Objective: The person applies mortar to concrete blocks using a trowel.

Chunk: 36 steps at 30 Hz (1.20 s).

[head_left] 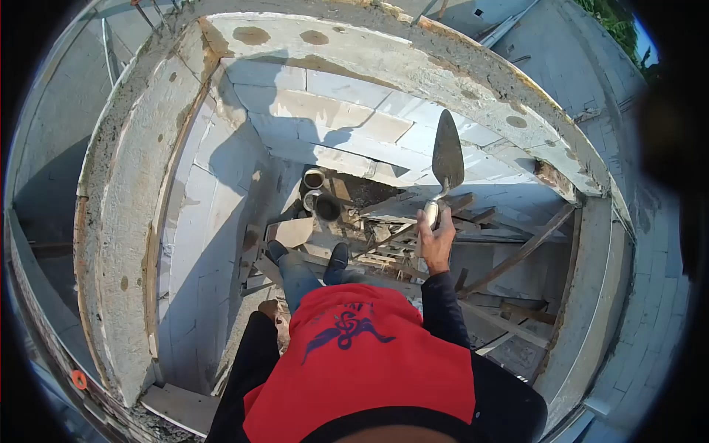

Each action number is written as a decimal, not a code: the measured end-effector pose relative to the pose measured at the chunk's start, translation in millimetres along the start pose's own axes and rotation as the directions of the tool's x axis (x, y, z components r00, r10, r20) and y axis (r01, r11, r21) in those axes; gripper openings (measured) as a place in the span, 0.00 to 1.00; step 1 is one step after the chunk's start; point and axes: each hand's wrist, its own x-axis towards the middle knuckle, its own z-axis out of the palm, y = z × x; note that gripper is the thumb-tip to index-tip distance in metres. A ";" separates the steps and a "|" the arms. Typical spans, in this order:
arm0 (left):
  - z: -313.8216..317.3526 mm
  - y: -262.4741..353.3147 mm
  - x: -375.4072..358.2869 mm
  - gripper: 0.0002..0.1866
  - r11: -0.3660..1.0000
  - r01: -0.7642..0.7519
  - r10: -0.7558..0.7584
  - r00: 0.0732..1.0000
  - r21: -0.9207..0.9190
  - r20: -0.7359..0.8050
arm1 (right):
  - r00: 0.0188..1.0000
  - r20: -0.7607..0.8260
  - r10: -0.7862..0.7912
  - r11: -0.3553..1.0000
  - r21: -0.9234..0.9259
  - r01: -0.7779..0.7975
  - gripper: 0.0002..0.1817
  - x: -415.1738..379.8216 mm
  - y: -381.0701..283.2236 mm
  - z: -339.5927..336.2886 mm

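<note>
Looking down: into a block-walled shaft from a plank platform, legs and shoes point(306, 255) below.
Right hand point(437, 240): raised in front of the chest, grip clamped round the handle of a trowel point(447, 159).
Trowel: blade upright, tip pointing up, held in open air above the planks, clear of the block wall point(332, 125) behind it.
Left hand point(272, 310): low by the left hip, mostly hidden by the black sleeve; grip cannot be told.
Edges: curved concrete rim point(125, 221) on the left, a second rim point(458, 66) arching across the top, both close around the body.
Open room: narrow; loose planks point(517, 255) cross on the right, two buckets point(321, 196) stand just beyond the shoes near the wall.
Shadow: falling over the left wall and the back blocks.
</note>
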 end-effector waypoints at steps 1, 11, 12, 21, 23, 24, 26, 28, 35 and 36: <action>12.3 -2.5 -20.3 0.35 0.997 -0.065 0.068 0.994 0.041 -0.087 | 0.999 0.009 0.042 0.997 0.058 -0.042 0.17 0.1 -21.6 -0.3; 29.2 11.1 -8.4 0.06 0.984 0.026 -0.131 0.771 -0.175 -0.623 | 0.958 0.288 0.008 0.990 -0.140 0.034 0.21 -0.3 90.4 73.2; 30.5 14.8 2.0 0.09 0.980 -0.027 -0.127 0.680 -0.198 -0.722 | 0.927 0.370 0.068 0.952 -0.301 0.050 0.23 -9.5 136.1 82.4; -92.8 74.6 -68.5 0.15 0.118 -0.335 -0.768 0.566 -0.935 -0.299 | 0.188 0.976 0.110 0.544 -0.218 0.810 0.19 -73.3 266.7 71.4; -37.9 59.4 -48.3 0.18 0.211 -0.247 -0.776 0.546 -0.946 -0.316 | 0.154 0.984 0.091 0.532 -0.179 0.828 0.19 -68.3 271.2 61.1; -25.0 61.6 -56.5 0.16 0.205 -0.095 -0.770 0.599 -0.974 -0.220 | 0.139 0.987 0.081 0.528 -0.161 0.834 0.19 -66.3 277.2 60.5; 18.6 53.8 -62.9 0.15 0.594 0.164 -0.562 0.785 -0.787 -0.261 | 0.118 0.991 0.062 0.526 -0.133 0.840 0.19 -66.5 286.0 59.2; 58.2 50.1 -63.4 0.15 0.876 0.165 -0.318 0.904 -0.453 -0.285 | 0.109 0.993 0.040 0.522 -0.114 0.846 0.19 -59.9 296.6 62.2; 63.0 98.5 -72.7 0.12 0.868 0.298 -0.413 0.878 -0.398 -0.242 | 0.276 0.932 0.233 0.680 -0.360 0.639 0.17 -23.6 325.7 143.7; 59.5 103.0 -69.2 0.12 0.764 0.292 -0.503 0.828 -0.576 -0.247 | 0.361 0.899 0.249 0.799 -0.401 0.449 0.15 -27.3 290.9 157.8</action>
